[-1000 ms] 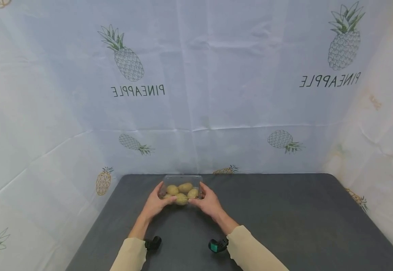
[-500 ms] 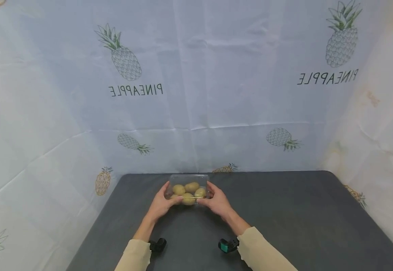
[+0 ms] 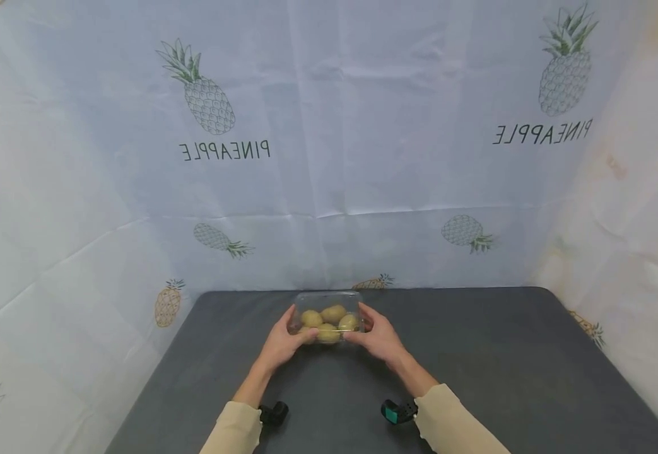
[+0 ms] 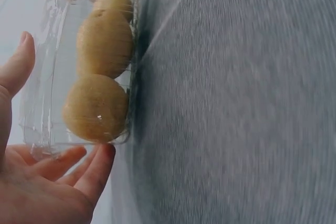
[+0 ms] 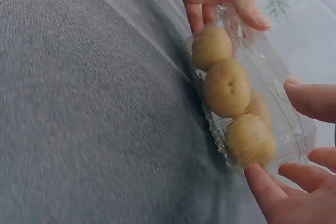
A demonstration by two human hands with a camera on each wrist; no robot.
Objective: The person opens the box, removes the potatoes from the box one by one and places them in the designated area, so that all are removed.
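Note:
A clear plastic box (image 3: 329,296) holds several yellow-brown potatoes (image 4: 105,43). It is at the far side of the dark table, low over the surface; I cannot tell whether its bottom touches. My left hand (image 3: 282,340) grips the left end, thumb at the near upper edge and fingers around the end. The right hand (image 3: 380,337) holds the opposite end in the same way. In the right wrist view, a fingertip (image 5: 254,174) lies at the lower edge of the box beside the nearest potato (image 5: 251,140). Both thumbs lie near the top of the box.
A dark grey table (image 3: 476,366) extends toward me and to the right. Its far edge meets a pale pineapple-print cloth (image 3: 329,157), which also hangs on the left and right sides. Each wrist wears a black camera (image 3: 274,413).
Both hands and the box of potatoes have moved to the right along the far side of the table. The grip looks the same. The head view has shifted slightly.

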